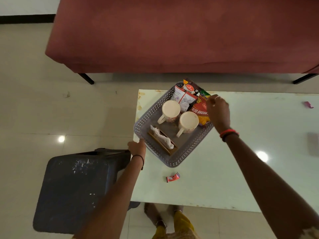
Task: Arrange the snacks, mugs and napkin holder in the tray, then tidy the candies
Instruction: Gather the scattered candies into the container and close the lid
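Note:
A grey perforated tray (187, 153) sits at the left end of a pale table (224, 178). Inside it stand two white mugs (170, 110) (188, 121), a wooden napkin holder (162, 141) with white napkins, and several snack packets (198, 107) leaning at the far side. My left hand (138, 147) rests on the tray's near left rim. My right hand (218, 111) hovers over the tray's right rim, fingers pinched by the red snack packet. A red candy (173, 177) lies on the table in front of the tray. A pink candy (309, 105) lies far right.
A dark red sofa (172, 35) stands beyond the table. A dark blue stool (77, 190) sits at the table's left, close to my left arm. A grey object (313, 144) shows at the table's right edge. My feet (164, 219) are below the near edge.

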`<move>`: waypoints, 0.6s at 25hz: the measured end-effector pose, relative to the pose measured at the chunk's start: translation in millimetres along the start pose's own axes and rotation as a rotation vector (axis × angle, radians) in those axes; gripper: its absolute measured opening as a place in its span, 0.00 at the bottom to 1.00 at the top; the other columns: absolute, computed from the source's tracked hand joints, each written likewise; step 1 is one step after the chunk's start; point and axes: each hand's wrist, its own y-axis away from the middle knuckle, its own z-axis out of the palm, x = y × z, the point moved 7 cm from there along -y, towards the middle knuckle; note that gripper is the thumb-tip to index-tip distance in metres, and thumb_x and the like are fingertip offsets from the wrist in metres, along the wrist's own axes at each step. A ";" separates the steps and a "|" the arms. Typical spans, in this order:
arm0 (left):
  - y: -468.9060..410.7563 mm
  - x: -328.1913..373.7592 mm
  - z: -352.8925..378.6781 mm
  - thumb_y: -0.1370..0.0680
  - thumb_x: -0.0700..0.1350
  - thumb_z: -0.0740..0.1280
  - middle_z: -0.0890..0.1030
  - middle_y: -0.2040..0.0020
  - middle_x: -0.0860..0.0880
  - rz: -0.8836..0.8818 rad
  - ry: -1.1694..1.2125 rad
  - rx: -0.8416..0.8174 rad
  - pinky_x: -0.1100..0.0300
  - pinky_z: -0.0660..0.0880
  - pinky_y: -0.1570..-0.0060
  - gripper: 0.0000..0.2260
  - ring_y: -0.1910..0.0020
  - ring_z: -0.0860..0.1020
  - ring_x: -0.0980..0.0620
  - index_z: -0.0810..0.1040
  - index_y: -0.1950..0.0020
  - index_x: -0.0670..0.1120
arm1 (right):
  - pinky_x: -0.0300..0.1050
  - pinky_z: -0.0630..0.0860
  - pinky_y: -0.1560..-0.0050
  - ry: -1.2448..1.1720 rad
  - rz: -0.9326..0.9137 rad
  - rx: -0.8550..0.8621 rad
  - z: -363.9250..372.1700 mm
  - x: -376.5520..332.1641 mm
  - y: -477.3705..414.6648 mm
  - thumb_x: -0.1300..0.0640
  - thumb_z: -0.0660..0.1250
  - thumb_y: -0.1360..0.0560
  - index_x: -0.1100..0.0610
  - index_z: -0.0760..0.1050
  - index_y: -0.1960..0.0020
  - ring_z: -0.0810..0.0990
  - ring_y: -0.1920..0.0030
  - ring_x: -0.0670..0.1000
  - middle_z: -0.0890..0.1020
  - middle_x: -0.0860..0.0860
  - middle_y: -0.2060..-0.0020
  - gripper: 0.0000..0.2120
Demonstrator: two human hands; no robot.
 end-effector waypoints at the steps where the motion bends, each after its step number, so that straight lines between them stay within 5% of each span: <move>1: 1.6 -9.7 11.3 0.22 0.48 0.63 0.73 0.34 0.34 -0.080 -0.012 -0.115 0.47 0.72 0.37 0.23 0.36 0.73 0.37 0.67 0.33 0.34 | 0.42 0.74 0.60 -0.002 0.009 0.019 -5.6 3.0 -18.0 0.59 0.57 0.21 0.65 0.77 0.53 0.82 0.55 0.58 0.84 0.62 0.54 0.13; 5: 1.8 -22.7 31.2 0.21 0.48 0.62 0.77 0.39 0.38 -0.152 0.037 -0.239 0.51 0.76 0.44 0.19 0.40 0.77 0.40 0.73 0.39 0.35 | 0.47 0.75 0.48 -0.017 0.158 -0.104 -2.7 21.8 -74.6 0.61 0.54 0.21 0.67 0.79 0.46 0.79 0.46 0.63 0.82 0.63 0.47 0.16; 9: -7.7 -33.2 38.3 0.23 0.42 0.64 0.77 0.47 0.39 -0.213 0.058 -0.271 0.53 0.76 0.47 0.15 0.48 0.77 0.43 0.73 0.40 0.35 | 0.56 0.76 0.41 -0.050 0.301 -0.357 25.6 31.5 -102.3 0.62 0.55 0.18 0.65 0.68 0.32 0.78 0.41 0.62 0.79 0.63 0.42 0.17; 12: -13.1 -36.3 41.8 0.24 0.35 0.63 0.78 0.45 0.37 -0.237 0.082 -0.271 0.52 0.76 0.50 0.08 0.50 0.76 0.42 0.73 0.45 0.36 | 0.56 0.72 0.34 -0.024 0.319 -0.491 45.4 26.0 -109.6 0.46 0.54 0.19 0.68 0.74 0.39 0.77 0.40 0.61 0.79 0.62 0.41 0.26; 15: -18.0 -39.0 46.0 0.24 0.31 0.59 0.77 0.40 0.34 -0.259 0.127 -0.266 0.48 0.76 0.45 0.11 0.49 0.76 0.40 0.73 0.43 0.35 | 0.56 0.71 0.37 0.058 0.291 -0.598 57.8 23.8 -107.4 0.36 0.50 0.22 0.64 0.76 0.48 0.79 0.50 0.59 0.80 0.62 0.47 0.33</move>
